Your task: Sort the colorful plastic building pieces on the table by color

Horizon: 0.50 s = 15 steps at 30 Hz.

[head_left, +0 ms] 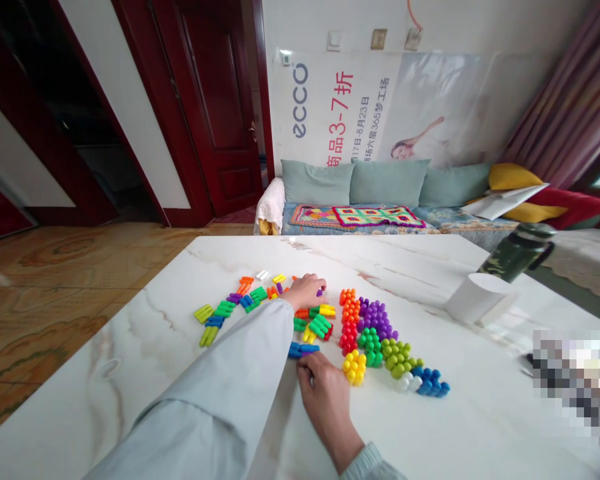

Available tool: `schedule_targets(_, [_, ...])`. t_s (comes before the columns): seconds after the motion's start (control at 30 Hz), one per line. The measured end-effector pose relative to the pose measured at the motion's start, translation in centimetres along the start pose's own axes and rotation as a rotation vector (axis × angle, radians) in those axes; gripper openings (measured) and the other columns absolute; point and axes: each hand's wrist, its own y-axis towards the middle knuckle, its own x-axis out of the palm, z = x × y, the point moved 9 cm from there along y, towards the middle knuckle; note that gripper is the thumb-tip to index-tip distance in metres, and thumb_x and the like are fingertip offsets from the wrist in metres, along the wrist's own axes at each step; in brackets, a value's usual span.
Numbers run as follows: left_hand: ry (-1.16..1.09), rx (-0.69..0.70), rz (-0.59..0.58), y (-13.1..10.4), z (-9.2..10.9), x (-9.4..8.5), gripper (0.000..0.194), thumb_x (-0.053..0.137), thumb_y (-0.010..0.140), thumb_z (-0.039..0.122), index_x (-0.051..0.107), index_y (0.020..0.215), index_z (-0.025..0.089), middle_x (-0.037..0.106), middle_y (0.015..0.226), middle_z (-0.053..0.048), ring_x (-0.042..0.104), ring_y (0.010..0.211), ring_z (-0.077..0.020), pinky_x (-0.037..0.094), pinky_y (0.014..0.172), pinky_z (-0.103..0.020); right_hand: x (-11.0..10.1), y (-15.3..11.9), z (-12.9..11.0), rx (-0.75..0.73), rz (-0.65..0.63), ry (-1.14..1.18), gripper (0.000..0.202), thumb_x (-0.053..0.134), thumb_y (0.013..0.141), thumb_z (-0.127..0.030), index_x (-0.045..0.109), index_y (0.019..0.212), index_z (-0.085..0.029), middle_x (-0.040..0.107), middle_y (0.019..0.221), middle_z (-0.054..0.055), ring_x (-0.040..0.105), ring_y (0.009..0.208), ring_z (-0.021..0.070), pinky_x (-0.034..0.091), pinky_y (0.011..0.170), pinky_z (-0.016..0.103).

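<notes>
Stretched over the table's middle, my left hand (307, 291) has its fingers curled around a small purple plastic toy piece (320, 292). Nearer to me, my right hand (325, 393) rests closed on the tabletop; its fingertips touch or lie beside a blue peg-shaped piece (303, 349) with purple next to it. Whatever those fingers hold is hidden. Green pegs (321, 326) lie between both hands, with yellow and red ones around them. To the right, round-ended pieces are grouped by colour: orange (350, 308), purple (377, 317), red (349, 337), green (371, 347), yellow (355, 367), olive (400, 357), white (409, 382) and blue (431, 382).
Mixed pegs, such as an olive one (203, 313), spread left of my hands on the white marbled table (145, 360). A white paper roll (480, 297) and a camouflage flask (519, 252) stand at the right. Behind is a cushioned sofa (320, 183).
</notes>
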Motion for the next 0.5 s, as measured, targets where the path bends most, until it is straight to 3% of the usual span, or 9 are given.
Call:
schedule_targets(0.33, [-0.139,-0.034,0.068,-6.0,-0.8,-1.4,0.03,0.058,0.093,0.032,0.059,0.118,0.016,0.062,0.119,-0.009,0.062,0.102,-0.0217,0.054,0.087,-0.042,-0.8,-0.1,-0.8,-0.061,0.02,-0.017,0.02,0.047,0.081,-0.019,0.065,0.072,-0.023,0.067,0.073,0.0,0.063,0.063,0.0147,0.038,0.056,0.023])
schedule_targets(0.5, [-0.216,-0.048,0.17,-10.0,-0.5,-2.1,0.028,0.064,0.086,0.026,0.066,0.113,0.018,0.07,0.113,-0.007,0.064,0.106,-0.0218,0.049,0.096,-0.032,-0.8,-0.1,-0.9,-0.07,0.029,-0.028,0.021,0.046,0.081,-0.021,0.066,0.072,-0.023,0.068,0.072,0.0,0.062,0.062,0.0155,0.038,0.056,0.024])
